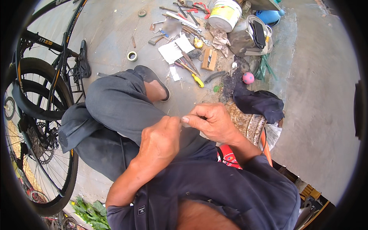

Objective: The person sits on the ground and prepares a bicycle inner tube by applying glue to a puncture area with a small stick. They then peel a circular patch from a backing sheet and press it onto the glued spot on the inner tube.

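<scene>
Over my lap, my left hand and my right hand meet with their fingertips close together. The fingers of my left hand are curled in a pinch. My right thumb presses against its bent forefinger, right beside the left fingertips. Whatever sits between them is too small or too hidden to make out. Beneath the hands lie my dark grey trousers, with one knee bent across. A yellow-handled screwdriver is on the ground beyond my right hand.
A bicycle stands close on my left. Scattered hand tools, a small cardboard box, tape rolls and a white bucket are on the concrete ahead. A pink ball and dark cloth lie to the right.
</scene>
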`<state>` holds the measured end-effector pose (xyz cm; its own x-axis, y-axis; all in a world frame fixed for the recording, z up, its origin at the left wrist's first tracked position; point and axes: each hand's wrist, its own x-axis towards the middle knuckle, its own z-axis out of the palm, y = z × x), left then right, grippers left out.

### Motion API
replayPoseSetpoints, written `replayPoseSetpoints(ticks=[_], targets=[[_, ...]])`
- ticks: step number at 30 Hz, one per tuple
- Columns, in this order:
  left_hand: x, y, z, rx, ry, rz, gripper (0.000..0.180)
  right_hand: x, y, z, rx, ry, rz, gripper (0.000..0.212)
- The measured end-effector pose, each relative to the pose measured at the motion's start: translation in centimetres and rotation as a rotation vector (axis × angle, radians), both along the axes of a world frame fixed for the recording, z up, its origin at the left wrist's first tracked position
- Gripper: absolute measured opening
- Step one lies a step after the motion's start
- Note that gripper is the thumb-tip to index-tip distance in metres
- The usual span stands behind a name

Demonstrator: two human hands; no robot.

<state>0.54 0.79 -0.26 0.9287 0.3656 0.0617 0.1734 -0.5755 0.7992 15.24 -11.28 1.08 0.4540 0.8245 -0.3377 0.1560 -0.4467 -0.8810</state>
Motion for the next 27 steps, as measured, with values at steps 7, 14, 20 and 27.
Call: replayPoseSetpoints(ticks=[7,14,20,27], targets=[[-1.0,1.4,1.0,-0.323,0.192,-0.172,0.011,1.8,-0.7,-2.0,0.023,0.092,-0.213,0.027],[-1.8,0.7,1.3,-0.366,0.189,-0.43,0.01,5.3,-1.0,-1.2,-0.005,0.31,-0.348,0.024],[-1.5,0.7,1.8,-0.328,0.071,-0.018,0.008,4.5,0.7,-0.6,0.039,0.347,-0.072,0.013],[-1.5,0.6,0.6,-0.795,0.075,0.142,0.007,2.6,3.0,-0.7,0.049,0.436,0.201,0.018]])
